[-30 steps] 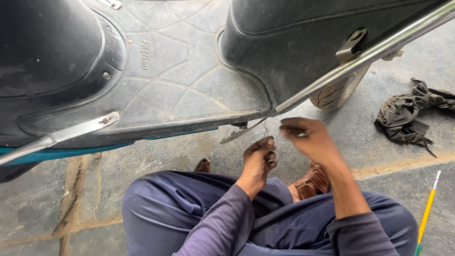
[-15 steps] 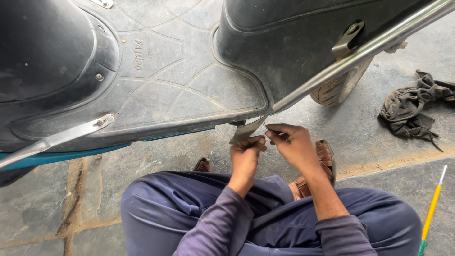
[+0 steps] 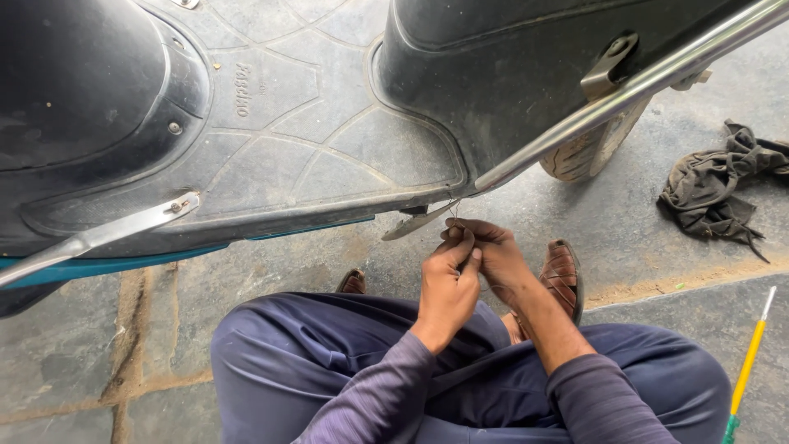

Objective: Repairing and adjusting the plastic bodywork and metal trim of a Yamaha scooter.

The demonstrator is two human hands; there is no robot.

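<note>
- The left hand (image 3: 448,279) and the right hand (image 3: 493,256) sit close together, touching, just under the edge of the scooter floorboard (image 3: 312,123).
- Both hands pinch something very thin. It looks like a bit of wire (image 3: 454,212). The fingers are pressed tight together, not spread.
- The wire goes up from the fingertips to the floorboard edge. Its long way runs up and down, a little tilted. Its top end points at the scooter, its low end goes into the fingers.
- Just left of the fingertips and a bit higher, a flat metal tab (image 3: 415,222) sticks out from under the scooter. It lies slanted, pointing down to the left.
- Both hands are about as near to the wire; the left thumb and finger look to be right on it.
- Above and right of the hands a shiny metal bar (image 3: 625,92) slants up to the right.
- Well off to the right lie a dark rag (image 3: 715,193) and a yellow screwdriver (image 3: 749,362).
- A brown sandal (image 3: 563,275) is just right of the right hand.
</note>
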